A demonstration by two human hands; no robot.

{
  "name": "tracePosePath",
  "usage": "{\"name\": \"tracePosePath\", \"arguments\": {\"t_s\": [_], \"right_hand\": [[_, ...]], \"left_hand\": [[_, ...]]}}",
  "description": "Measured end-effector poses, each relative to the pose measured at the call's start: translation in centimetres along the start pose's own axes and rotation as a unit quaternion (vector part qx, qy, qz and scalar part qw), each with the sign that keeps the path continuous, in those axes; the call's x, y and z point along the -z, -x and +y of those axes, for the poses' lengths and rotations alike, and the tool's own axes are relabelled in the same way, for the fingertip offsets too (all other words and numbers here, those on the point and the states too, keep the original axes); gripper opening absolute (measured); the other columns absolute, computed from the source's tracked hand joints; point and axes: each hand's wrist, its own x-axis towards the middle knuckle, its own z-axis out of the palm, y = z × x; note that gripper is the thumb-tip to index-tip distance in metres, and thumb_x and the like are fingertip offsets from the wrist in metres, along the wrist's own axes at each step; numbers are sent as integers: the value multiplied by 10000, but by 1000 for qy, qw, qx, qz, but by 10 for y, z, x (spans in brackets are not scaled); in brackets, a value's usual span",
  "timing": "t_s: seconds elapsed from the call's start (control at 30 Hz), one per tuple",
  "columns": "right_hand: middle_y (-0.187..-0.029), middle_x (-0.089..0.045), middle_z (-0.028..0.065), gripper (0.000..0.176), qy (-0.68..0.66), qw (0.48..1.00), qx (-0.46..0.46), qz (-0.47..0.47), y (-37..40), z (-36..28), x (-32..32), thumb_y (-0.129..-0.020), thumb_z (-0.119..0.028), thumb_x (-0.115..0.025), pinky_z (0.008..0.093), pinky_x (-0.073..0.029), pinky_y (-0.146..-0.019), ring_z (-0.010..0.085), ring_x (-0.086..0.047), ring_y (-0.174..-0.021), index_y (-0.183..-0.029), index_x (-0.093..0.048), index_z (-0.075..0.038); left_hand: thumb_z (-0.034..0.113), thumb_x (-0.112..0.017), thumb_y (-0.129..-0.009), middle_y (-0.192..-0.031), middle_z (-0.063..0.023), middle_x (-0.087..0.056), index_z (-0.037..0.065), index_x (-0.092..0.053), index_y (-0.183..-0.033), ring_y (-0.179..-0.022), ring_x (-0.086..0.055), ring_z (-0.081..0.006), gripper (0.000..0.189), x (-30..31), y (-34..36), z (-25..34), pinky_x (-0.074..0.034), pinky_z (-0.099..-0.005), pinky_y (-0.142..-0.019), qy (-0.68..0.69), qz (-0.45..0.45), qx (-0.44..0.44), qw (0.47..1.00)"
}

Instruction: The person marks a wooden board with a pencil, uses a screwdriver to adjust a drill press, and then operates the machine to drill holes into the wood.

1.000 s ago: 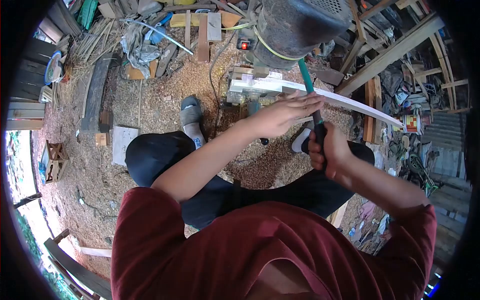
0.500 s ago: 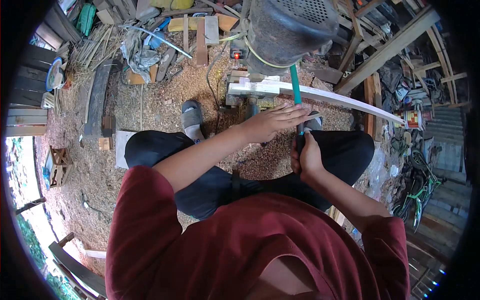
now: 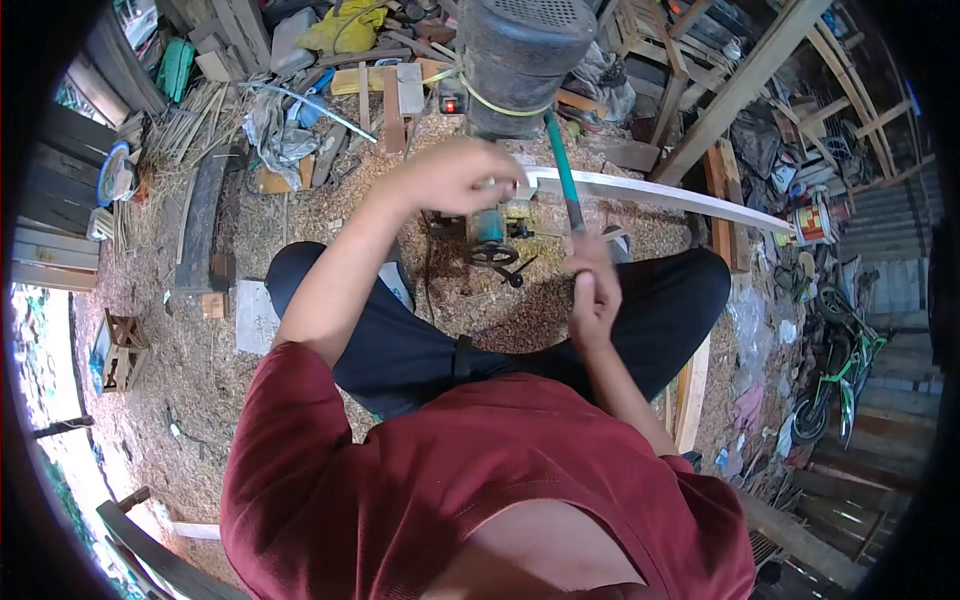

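My right hand (image 3: 592,300) is wrapped around the dark grip of a green lever (image 3: 562,165), its fingers slightly blurred. The lever slants up to the black motor-like housing (image 3: 515,80) of a machine, which has a yellowish band around it. My left hand (image 3: 455,178) is raised over the near end of a long pale wooden piece (image 3: 660,193), its fingers curled in; I cannot tell what is between them. Lying across the machine, the wooden piece reaches right to a can-like container (image 3: 810,225). Below my left hand are a handwheel (image 3: 493,252) and a small crank (image 3: 516,278).
Shavings (image 3: 250,440) cover the ground around my legs. A red light (image 3: 451,105) glows beside the machine. Wood scraps, a grey plastic bag (image 3: 278,135) and a dark beam (image 3: 205,220) lie left; a thick post (image 3: 735,95) and a green bicycle (image 3: 840,370) are at right.
My left hand has lifted from flat beside the lever and moved left, its fingers curling. My right hand has shifted slightly up and left with the lever. The view has shifted, uncovering the handwheel.
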Motion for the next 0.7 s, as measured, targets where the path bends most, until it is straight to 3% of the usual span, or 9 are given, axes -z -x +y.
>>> {"name": "tracePosePath", "arguments": {"t_s": [0.03, 0.07, 0.17, 0.2, 0.33, 0.47, 0.5, 0.6, 0.7], "right_hand": [[-898, -704, 130, 326, -55, 998, 24, -33, -1, 1, -2, -979, -101, -532, 564, -299, -1189, 375, -627, -1280, -692, -674, -39], [-582, -596, 41, 460, -53, 997, 51, 21, -7, 3, -10, -979, -85, -500, 579, -400, -1109, 322, -737, -926, -521, -535, -66], [-538, -537, 22, 477, -170, 982, 86, 16, -30, 6, -5, -988, -88, -489, 534, -485, -990, 249, -678, -741, -512, -478, -89], [-545, -493, 16, 507, -208, 969, 129, 37, -49, -4, -7, -1024, -130, -487, 440, -509, -791, 199, -549, -607, -520, -442, -95], [-661, -491, 3, 398, -372, 922, 91, 55, -150, -37, -1, -1100, -210, -464, 317, -378, -613, 138, -468, -619, -738, -513, -53], [-672, -538, -5, 366, -276, 954, 76, 86, -256, -53, -11, -1107, -254, -488, 256, -366, -596, 80, -457, -622, -801, -515, -54], [-846, -652, 81, 359, -240, 964, 89, 76, -276, -35, -12, -1114, -313, -469, 289, -465, -737, 153, -594, -786, -961, -612, -21], [-848, -648, 47, 365, -257, 955, 116, 95, -291, -44, -22, -1101, -378, -513, 262, -440, -661, 94, -586, -743, -957, -595, -53], [-863, -633, 38, 346, -268, 955, 61, 108, -269, -36, -35, -1111, -370, -485, 300, -476, -822, 135, -610, -848, -1059, -602, -48]], "left_hand": [[75, -551, -975, -995, -158, -730, 23, -712, -1189, -875, -705, -306, 273, 7, -1, 6, -547, -411, -794, 25, 95, -53, 994], [75, -551, -975, -995, -158, -730, 23, -712, -1189, -875, -705, -306, 273, 9, -1, 11, -547, -411, -794, 24, 96, -56, 994], [180, -516, -1040, -1022, -162, -715, -9, -700, -1130, -947, -701, -314, 279, 14, -7, 18, -536, -398, -854, -2, 313, -75, 947], [190, -501, -1050, -1058, -169, -707, -16, -698, -1137, -1003, -690, -326, 299, 15, -11, 17, -524, -408, -899, -52, 380, -103, 918], [263, -441, -1075, -1245, -202, -663, -25, -673, -1187, -1205, -622, -372, 386, 10, -28, 21, -463, -448, -1040, -111, 459, -135, 871], [331, -424, -1070, -1318, -192, -641, 4, -673, -1190, -1279, -583, -389, 429, 8, -47, 34, -424, -491, -1083, -181, 487, -150, 841], [344, -431, -1061, -1314, -174, -645, 31, -684, -1182, -1275, -586, -392, 420, 8, -51, 37, -427, -503, -1075, -200, 499, -154, 829], [389, -376, -1086, -1351, -187, -622, 26, -677, -1192, -1314, -554, -400, 483, 8, -58, 42, -404, -501, -1099, -200, 526, -154, 812], [425, -330, -1104, -1373, -197, -601, 17, -670, -1199, -1337, -530, -402, 539, 6, -62, 44, -383, -493, -1117, -183, 558, -154, 794]]}}
